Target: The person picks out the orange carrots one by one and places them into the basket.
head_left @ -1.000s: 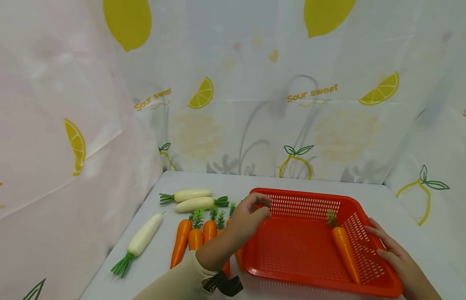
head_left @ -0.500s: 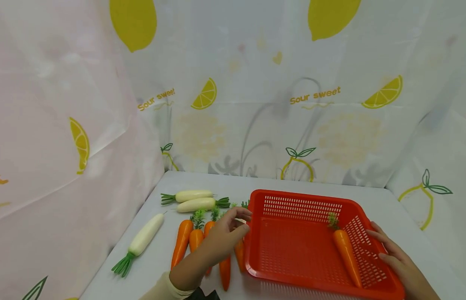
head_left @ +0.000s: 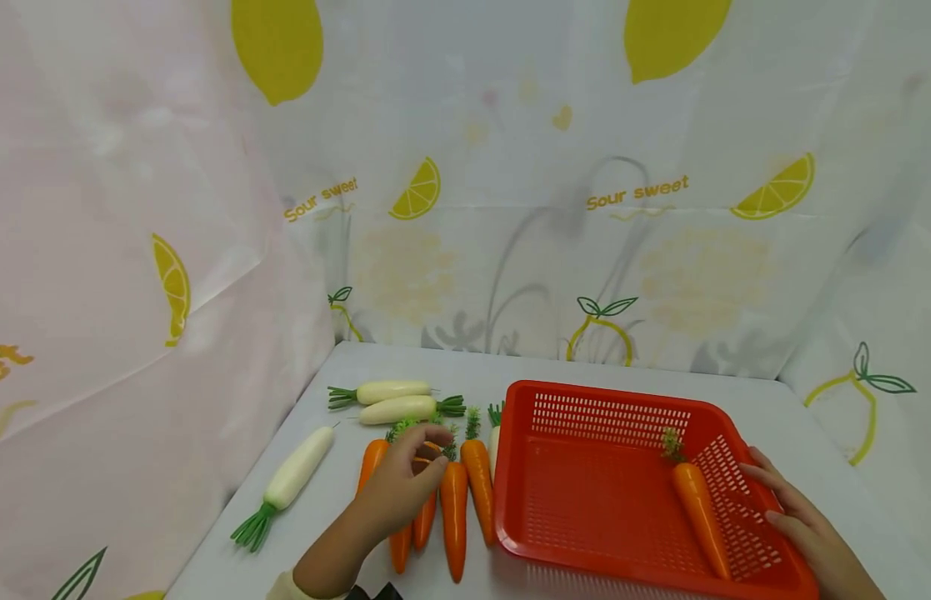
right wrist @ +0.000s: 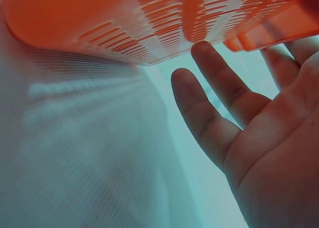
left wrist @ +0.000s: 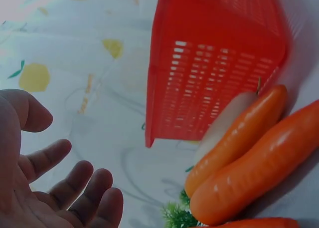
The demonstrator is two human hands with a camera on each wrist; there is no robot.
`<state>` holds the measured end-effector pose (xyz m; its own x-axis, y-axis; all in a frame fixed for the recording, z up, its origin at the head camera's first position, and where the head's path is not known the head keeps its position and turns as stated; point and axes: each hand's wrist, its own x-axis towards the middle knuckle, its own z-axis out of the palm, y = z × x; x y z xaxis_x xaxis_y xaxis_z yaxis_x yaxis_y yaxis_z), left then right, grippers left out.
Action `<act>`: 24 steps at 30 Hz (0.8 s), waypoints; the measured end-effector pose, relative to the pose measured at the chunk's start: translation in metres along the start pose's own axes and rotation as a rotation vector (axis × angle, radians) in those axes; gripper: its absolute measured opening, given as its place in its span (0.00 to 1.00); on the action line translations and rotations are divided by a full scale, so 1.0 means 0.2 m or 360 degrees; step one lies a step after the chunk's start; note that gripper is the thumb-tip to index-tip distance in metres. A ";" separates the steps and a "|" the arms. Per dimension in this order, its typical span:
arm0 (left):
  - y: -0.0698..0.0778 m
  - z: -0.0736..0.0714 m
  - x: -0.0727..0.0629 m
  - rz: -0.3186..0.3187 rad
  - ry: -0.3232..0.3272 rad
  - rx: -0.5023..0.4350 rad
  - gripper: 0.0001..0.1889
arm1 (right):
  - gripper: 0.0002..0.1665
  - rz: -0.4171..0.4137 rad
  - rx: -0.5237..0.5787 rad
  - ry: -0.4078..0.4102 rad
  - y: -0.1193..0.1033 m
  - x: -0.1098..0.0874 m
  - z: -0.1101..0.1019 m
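My left hand (head_left: pixel 397 483) hovers over a row of several orange carrots, fingers loosely bent and holding nothing. It partly covers the left carrots; two carrots (head_left: pixel 454 517) (head_left: pixel 478 487) lie to its right. The left wrist view shows the bare fingers (left wrist: pixel 102 185) apart from the carrots (left wrist: pixel 244 178). On the right, a red plastic basket (head_left: pixel 618 567) has one carrot (head_left: pixel 701 512) with a leafy top inside. My right hand (head_left: pixel 806 525) rests at its right rim. In the right wrist view, two spread fingers (right wrist: pixel 199 106) extend below the rim along the outer wall.
Two white radishes (head_left: pixel 393 390) (head_left: pixel 397 409) lie at the back left, a third (head_left: pixel 292 479) nearer the left edge. Another white radish (head_left: pixel 495 446) shows partly beside the basket's left wall. Printed cloth (head_left: pixel 510 267) hangs behind the white table (head_left: pixel 435 358).
My left hand has moved left and toward me, from the basket's left rim to over the carrots. The right hand stays at the basket's right rim. The whole view has shifted slightly.
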<state>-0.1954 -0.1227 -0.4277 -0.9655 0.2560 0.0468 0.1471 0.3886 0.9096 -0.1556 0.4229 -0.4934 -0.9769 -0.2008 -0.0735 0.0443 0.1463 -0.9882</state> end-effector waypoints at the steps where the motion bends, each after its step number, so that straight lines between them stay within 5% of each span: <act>1: -0.01 -0.01 0.00 -0.0014 0.0031 0.0016 0.15 | 0.32 0.0013 0.0004 0.0005 0.00 0.00 0.00; 10: -0.14 -0.09 -0.01 -0.0050 0.0357 0.0288 0.14 | 0.33 0.0017 -0.0027 -0.0018 0.00 0.00 -0.01; 17: -0.23 -0.15 -0.01 -0.0102 0.0403 0.0539 0.19 | 0.32 0.0002 0.0001 -0.0055 0.00 0.00 -0.01; 24: -0.29 -0.20 -0.01 -0.0120 0.0363 0.0482 0.20 | 0.32 0.0029 -0.0008 -0.0032 0.00 0.00 -0.01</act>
<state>-0.2112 -0.1807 -0.4637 -0.9940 0.0266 0.1063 0.0979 0.6514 0.7524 -0.1552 0.4243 -0.4925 -0.9715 -0.2175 -0.0941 0.0608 0.1549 -0.9861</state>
